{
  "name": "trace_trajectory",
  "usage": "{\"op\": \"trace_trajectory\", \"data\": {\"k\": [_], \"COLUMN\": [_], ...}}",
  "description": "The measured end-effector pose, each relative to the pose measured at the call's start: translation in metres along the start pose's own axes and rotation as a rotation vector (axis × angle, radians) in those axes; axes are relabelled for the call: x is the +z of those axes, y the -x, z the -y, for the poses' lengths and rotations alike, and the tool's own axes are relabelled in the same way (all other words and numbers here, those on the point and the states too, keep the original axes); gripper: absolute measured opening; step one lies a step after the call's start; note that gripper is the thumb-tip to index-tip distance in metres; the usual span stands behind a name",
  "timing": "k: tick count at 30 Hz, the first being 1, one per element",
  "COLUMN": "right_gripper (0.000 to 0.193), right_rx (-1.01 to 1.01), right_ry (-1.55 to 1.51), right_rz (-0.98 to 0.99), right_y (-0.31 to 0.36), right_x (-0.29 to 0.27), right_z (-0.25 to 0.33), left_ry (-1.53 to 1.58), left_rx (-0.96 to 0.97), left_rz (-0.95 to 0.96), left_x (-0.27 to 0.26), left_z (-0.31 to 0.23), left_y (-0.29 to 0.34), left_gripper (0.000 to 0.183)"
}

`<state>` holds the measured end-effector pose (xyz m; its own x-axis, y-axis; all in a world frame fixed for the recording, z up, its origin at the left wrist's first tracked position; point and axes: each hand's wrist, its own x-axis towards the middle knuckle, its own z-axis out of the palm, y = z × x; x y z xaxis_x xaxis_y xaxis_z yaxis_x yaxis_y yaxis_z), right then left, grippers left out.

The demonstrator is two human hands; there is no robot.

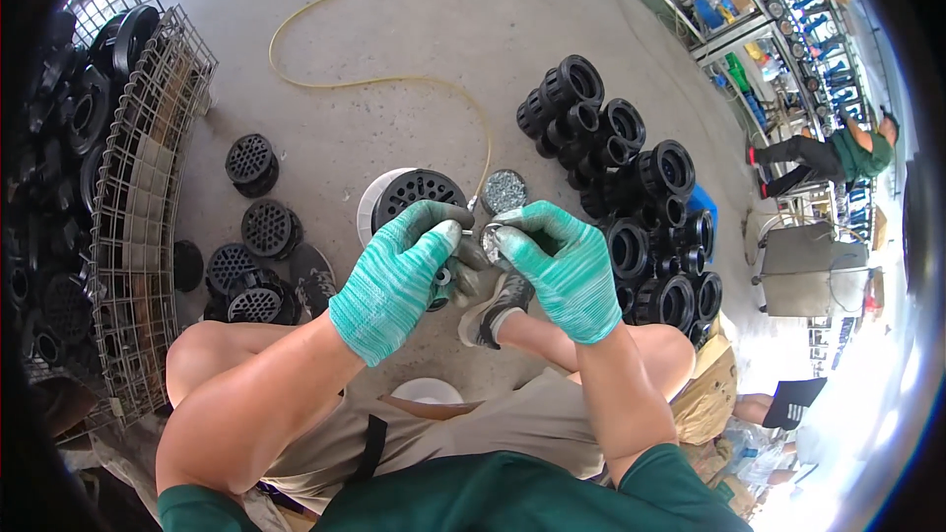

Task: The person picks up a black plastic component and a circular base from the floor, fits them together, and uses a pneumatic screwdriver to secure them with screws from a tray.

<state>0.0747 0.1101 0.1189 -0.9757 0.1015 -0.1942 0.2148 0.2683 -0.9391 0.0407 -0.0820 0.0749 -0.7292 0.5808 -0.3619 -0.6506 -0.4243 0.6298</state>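
Note:
Both my hands wear green knitted gloves with grey fingers. My left hand (399,271) is closed in a pinch, with a small light piece, perhaps a screw, at its fingertips. Close beside it, my right hand (557,266) pinches some small silvery metal pieces (490,242). Below the left fingers a greyish tool-like part shows, mostly hidden. Just beyond the left hand lies a black perforated round cover (419,193) on a white round base (367,207). A round container of small metal pieces (505,191) stands beyond the right hand.
A yellow hose (374,84) curves across the floor toward my hands. Black perforated covers (266,227) lie in stacks at left, beside a wire cage (148,177) of black parts. Black ring-shaped fittings (631,246) are piled at right. Another person (838,153) stands by shelving.

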Motion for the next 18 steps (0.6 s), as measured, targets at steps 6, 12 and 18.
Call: {"op": "trace_trajectory", "data": {"k": [6,12,18], "right_gripper": [0.016,0.017,0.021], "right_rx": [-0.005,-0.068,-0.227], "right_ry": [-0.105,-0.009,0.098], "right_rz": [-0.003,-0.052,-0.13], "right_y": [0.01,0.013,0.012], "right_x": [0.007,0.015,0.024], "right_z": [-0.007,-0.014,-0.025], "left_ry": [-0.076,-0.089,-0.142], "left_rx": [0.005,0.005,-0.009], "left_rz": [-0.056,-0.026,-0.035], "left_x": [0.005,0.007,0.008], "left_z": [-0.004,-0.004,-0.007], "left_y": [0.004,0.007,0.007], "left_gripper": [0.026,0.026,0.026]}}
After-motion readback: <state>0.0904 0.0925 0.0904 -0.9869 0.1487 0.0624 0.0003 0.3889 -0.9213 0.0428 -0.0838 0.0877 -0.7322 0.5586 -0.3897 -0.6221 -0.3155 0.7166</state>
